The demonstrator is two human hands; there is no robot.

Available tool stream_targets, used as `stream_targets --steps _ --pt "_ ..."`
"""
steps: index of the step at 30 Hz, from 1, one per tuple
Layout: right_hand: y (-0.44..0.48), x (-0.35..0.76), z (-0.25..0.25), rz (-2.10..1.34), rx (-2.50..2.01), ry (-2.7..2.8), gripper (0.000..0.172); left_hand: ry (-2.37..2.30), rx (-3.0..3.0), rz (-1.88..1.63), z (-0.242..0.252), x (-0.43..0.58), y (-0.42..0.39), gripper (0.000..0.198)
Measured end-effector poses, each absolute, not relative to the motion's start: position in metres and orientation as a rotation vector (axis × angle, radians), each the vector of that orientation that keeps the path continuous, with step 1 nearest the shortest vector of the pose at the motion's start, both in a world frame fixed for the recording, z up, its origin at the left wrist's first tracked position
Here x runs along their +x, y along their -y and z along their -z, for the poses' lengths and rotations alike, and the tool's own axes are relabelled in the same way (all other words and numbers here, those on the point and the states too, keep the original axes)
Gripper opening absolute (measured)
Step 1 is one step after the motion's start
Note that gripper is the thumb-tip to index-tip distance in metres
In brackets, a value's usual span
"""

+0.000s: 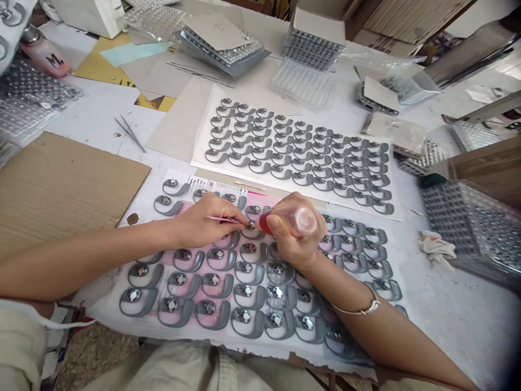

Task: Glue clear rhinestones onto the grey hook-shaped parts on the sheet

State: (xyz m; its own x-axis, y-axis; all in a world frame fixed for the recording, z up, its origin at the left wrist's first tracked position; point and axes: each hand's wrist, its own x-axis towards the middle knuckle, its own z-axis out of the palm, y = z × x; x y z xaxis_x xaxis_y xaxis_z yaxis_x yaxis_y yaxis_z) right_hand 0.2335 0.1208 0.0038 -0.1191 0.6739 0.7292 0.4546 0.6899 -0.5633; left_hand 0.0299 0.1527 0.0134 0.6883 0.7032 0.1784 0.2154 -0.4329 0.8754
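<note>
Pinched in the fingers of my left hand (209,220) is a thin pink stick-like tool (222,219); its tip is hard to make out beside a grey curved part (254,233). My right hand (299,239) wraps around a clear squeeze bottle (303,220) of reddish liquid, tilted with its base toward me. The bottle's nozzle end points left, close to my left fingertips and that part. Rows of similar grey hook-shaped parts with round metal centres lie under both hands on a pink and white sheet (109,315). My right hand and forearm cover some of them.
Beyond lies a white sheet (199,146) with more grey parts. A cotton swab (251,185) rests between the sheets. At left are metal tweezers (130,133), cardboard (69,190) and a labelled bottle (46,54). Stacked clear trays (472,222) and a crumpled tissue (436,248) sit at right.
</note>
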Motion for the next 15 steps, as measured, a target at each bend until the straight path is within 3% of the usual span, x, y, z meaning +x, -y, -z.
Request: stream_targets --steps 6,15 --pt "-0.120 0.232 -0.004 -0.331 -0.902 1.688 0.011 -0.725 1.982 -0.661 -0.013 0.030 -0.152 0.013" --pt "-0.158 0.253 -0.039 -0.879 -1.026 0.943 0.034 -0.684 2.075 -0.701 -0.009 0.028 -0.147 0.014"
